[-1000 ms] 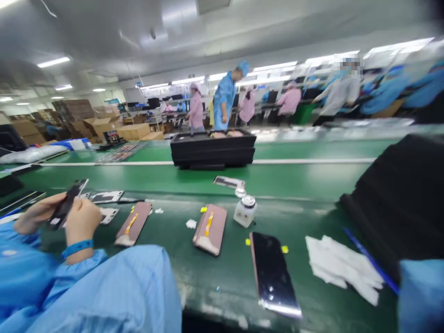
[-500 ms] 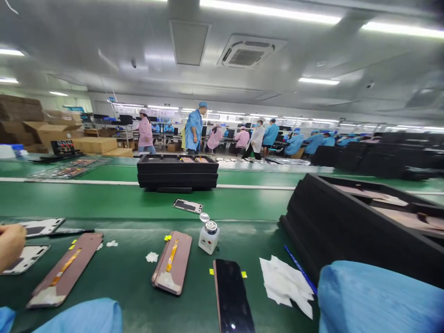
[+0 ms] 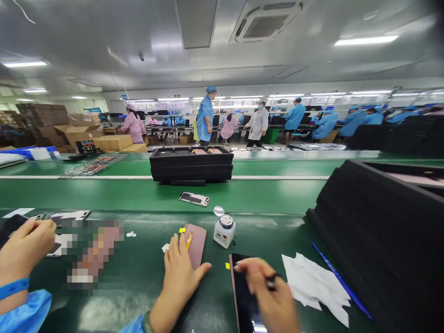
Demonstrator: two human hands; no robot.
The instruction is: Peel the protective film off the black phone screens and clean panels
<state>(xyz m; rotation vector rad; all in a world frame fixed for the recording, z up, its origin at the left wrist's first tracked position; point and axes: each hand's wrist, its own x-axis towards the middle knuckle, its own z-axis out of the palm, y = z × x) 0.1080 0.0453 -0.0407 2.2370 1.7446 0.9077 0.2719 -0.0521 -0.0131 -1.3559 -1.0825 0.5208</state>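
Both your hands have come into view since a second ago: your left hand (image 3: 180, 273) lies flat, fingers spread, on the pink phone back cover (image 3: 194, 238); your right hand (image 3: 274, 296) pinches a thin dark tool (image 3: 272, 279) over the black glossy phone screen (image 3: 243, 296) on the green belt (image 3: 145, 268).

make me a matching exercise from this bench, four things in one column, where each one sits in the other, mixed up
Things:
1. left hand
2. right hand
3. white bottle
4. white wipes

Places:
A. right of the dark phone
B. flat on the pink phone back
C. holding a thin tool over the dark phone
D. standing behind both phones

Pairs: 1-B, 2-C, 3-D, 4-A
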